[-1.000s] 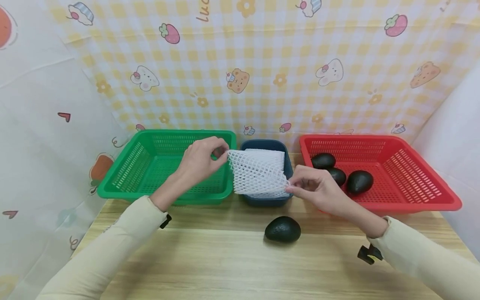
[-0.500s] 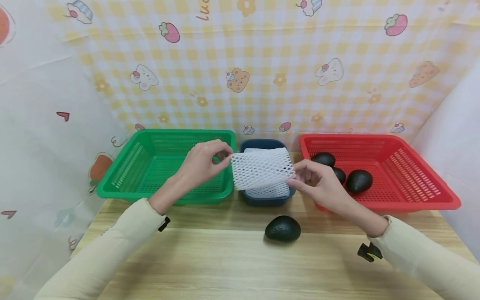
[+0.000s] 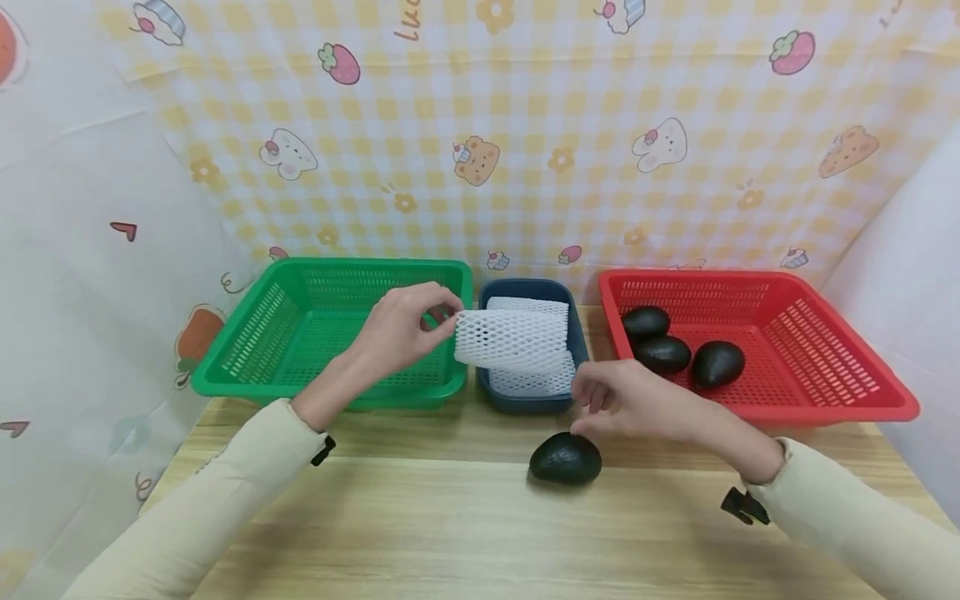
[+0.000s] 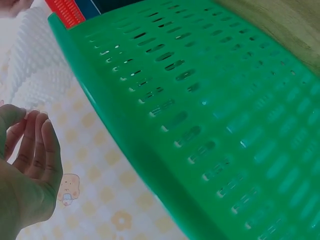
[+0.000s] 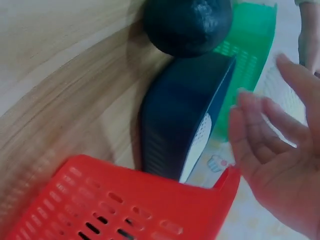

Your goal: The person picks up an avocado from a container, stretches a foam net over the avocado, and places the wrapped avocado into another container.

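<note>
A white foam net sleeve (image 3: 513, 340) hangs over the dark blue bin, its left end pinched between the thumb and fingers of my left hand (image 3: 408, 321). In the left wrist view the same foam net (image 4: 42, 75) shows just beyond the fingertips. My right hand (image 3: 630, 400) holds nothing; its fingers are loosely bent, close above a dark avocado (image 3: 566, 460) lying on the table. The right wrist view shows this avocado (image 5: 187, 25) apart from the right hand (image 5: 280, 135). More white foam nets (image 3: 528, 385) lie in the dark blue bin (image 3: 532, 405).
To the left stands a green basket (image 3: 330, 392). A red basket (image 3: 810, 412) on the right contains several items, among them avocados (image 3: 718, 364) at its left side. The wooden table (image 3: 420, 533) runs in front, and a patterned cloth (image 3: 525, 100) hangs behind.
My right hand has let go of the foam net and moved down toward the avocado on the table. The net's right end now hangs free, while my left hand stays nearly in place.
</note>
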{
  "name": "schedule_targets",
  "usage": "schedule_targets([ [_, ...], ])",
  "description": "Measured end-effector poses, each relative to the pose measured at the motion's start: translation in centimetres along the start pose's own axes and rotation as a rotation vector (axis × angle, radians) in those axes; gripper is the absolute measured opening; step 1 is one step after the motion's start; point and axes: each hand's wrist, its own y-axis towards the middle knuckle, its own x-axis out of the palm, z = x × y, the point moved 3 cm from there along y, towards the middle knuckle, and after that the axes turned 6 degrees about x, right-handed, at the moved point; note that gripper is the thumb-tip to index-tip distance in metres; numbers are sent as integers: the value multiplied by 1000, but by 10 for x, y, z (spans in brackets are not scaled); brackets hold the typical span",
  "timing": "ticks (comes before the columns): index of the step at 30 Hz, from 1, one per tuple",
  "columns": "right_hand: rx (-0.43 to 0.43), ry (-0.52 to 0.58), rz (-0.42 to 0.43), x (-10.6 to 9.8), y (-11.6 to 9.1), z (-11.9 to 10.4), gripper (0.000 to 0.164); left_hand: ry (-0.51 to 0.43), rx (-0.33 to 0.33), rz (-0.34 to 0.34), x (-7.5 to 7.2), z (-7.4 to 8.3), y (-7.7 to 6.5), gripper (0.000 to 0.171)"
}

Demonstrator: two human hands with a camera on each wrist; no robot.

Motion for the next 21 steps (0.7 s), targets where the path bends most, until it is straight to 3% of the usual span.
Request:
schedule_targets([
  [5, -35, -154, -137, 13, -3, -4, 45, 2, 0, -14, 1, 1, -1, 8],
  [10, 19, -201, -231, 19, -7, -4, 59, 6, 2, -11, 2, 1, -1, 7],
  [15, 58, -242, -287, 27, -7, -4, 69, 4, 2, -9, 4, 1, -2, 7],
  [21, 67, -286, -307, 39, -5, 0, 70, -16, 8, -12, 6, 1, -3, 8],
])
